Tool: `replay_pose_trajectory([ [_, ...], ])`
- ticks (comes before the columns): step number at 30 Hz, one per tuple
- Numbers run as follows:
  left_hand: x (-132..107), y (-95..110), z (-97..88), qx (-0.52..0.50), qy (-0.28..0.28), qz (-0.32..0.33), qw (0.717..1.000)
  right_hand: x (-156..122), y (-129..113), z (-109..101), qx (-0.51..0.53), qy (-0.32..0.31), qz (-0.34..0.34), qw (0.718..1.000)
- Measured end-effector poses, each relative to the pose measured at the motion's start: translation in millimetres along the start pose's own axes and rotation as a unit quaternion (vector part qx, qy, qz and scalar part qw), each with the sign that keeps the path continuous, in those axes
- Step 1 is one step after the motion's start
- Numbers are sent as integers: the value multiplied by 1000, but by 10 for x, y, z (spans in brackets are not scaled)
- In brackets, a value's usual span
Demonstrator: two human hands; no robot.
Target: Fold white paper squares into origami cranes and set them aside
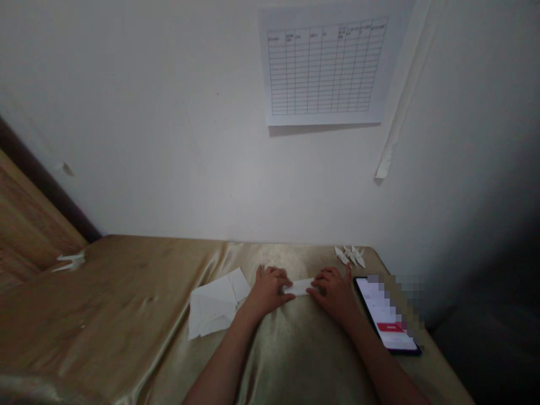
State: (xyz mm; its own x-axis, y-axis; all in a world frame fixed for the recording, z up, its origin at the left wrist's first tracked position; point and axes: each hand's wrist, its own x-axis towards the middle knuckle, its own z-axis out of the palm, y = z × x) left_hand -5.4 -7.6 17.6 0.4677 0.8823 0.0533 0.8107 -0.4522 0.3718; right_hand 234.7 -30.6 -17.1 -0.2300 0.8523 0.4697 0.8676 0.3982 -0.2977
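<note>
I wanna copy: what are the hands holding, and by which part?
A white paper strip: the left hand pinches its left end, the right hand its right.

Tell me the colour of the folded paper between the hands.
The folded paper is white, seen best in the head view.

- The left hand and right hand pinch a white paper strip.
- Paper sheets lie beside the left hand.
- A lit phone lies near the right hand.

grid sheet: on wall | white strip: beside it | phone: on cloth
</note>
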Motion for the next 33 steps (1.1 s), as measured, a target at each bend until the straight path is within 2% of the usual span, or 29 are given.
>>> replay_pose_trajectory([
  [12, -5, 46, -37, 5, -10, -15, 1000, -11, -33, 22, -14, 4, 19, 1000],
  [18, 2, 3, 24, 13, 3, -7, 1000, -8, -30, 32, -25, 3, 22, 999],
  [25, 31, -56, 100, 16, 16, 0, 1000, -8, -38, 25, 9, -2, 36, 999],
  [33, 28, -26, 108, 25, 16, -6, 1000, -6, -52, 38, -14, 4, 37, 999],
])
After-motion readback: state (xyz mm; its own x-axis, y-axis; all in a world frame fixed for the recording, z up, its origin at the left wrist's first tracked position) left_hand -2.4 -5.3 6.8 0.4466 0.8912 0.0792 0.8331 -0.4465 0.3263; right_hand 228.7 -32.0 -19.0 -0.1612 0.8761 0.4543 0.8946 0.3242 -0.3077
